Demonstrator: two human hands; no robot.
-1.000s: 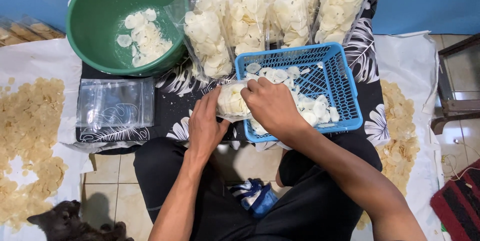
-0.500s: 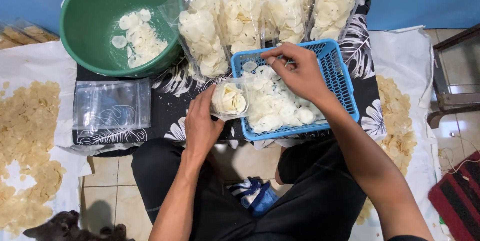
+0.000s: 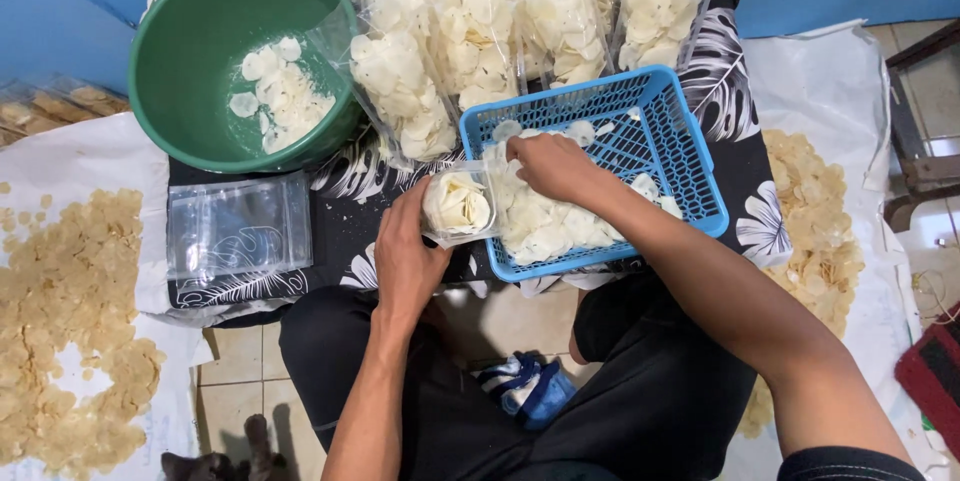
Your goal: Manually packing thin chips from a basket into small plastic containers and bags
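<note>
A small clear bag [image 3: 458, 204], partly filled with pale round chips, is sitting at the 9 o'clock edge of a blue plastic basket [image 3: 690, 156], its open mouth turned toward the basket. The left hand [image 3: 405, 256] is grasping this bag from below and behind, the grip wrapping its lower side. The right hand [image 3: 550, 166] is reaching into the basket at about 3 o'clock from the bag, fingers curled down onto the heap of white chips [image 3: 545, 226] lying in the basket; whether the grip is clenching any chips cannot be told, since the fingertips are hidden under the hand.

At 12 o'clock from the basket, a row of filled clear bags [image 3: 520, 21] is leaning upright, packed with the same pale chips. At 10 o'clock, a green bowl [image 3: 190, 51] is holding a small scatter of chips on its bottom. At 9 o'clock from the held bag, a stack of empty clear bags [image 3: 238, 226] is lying flat. All of this is resting on a low desk covered with a black cloth [image 3: 345, 211] printed with white leaves.

Beyond the cloth, tan chips [image 3: 70, 311] are spreading over a white sheet at 8 o'clock, and more tan chips [image 3: 815, 231] are lying on a white sheet at 3 o'clock. The person is sitting in dark trousers, with a blue and white cloth [image 3: 525, 391] lying on the tiled floor between the legs.
</note>
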